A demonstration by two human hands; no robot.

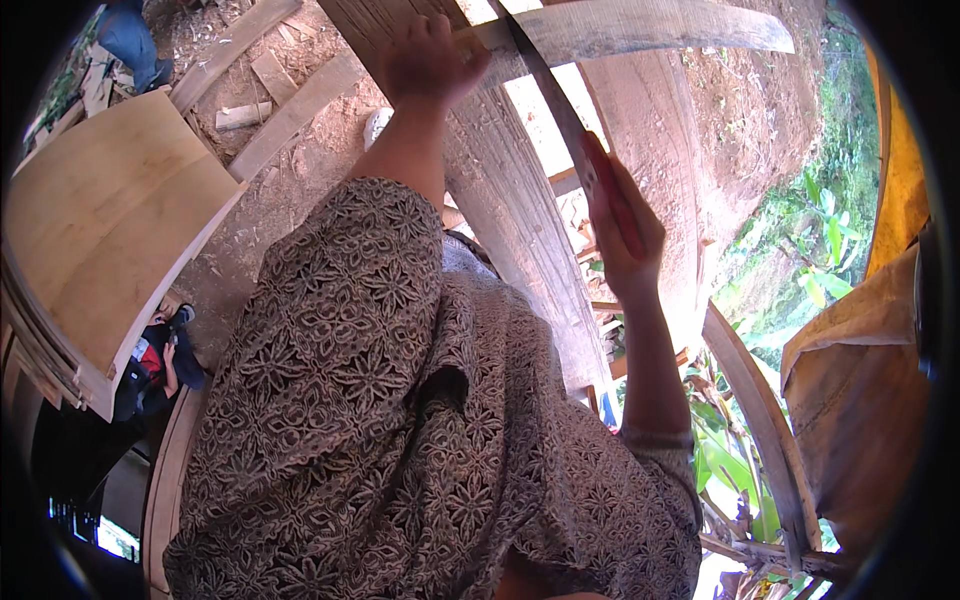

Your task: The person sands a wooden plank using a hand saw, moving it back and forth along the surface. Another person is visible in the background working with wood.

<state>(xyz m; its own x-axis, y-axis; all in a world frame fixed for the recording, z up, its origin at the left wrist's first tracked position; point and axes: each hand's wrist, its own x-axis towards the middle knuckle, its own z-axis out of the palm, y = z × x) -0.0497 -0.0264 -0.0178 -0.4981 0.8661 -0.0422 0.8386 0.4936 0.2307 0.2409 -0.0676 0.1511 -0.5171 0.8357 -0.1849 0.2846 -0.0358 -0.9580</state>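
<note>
My right hand (632,235) is closed round the red handle (612,190) of a handsaw. Its dark blade (548,85) slants up and to the left, crossing a pale, narrow wooden board (650,28) at the top. Near that board's left end, my left hand (432,62) presses down with its fingers curled on the wood. Beneath it lies a darker, wide plank (375,30). A long weathered plank (520,215) runs below my hands toward my body. Whether the blade has cut into the board cannot be made out.
A stack of plywood sheets (110,230) stands at the left. Offcuts (243,116) and boards lie on the dirt floor. Another broad plank (645,140) is right of the saw. One person (165,355) is at lower left, another's leg (130,45) at top left. A tarp (860,370) hangs at right.
</note>
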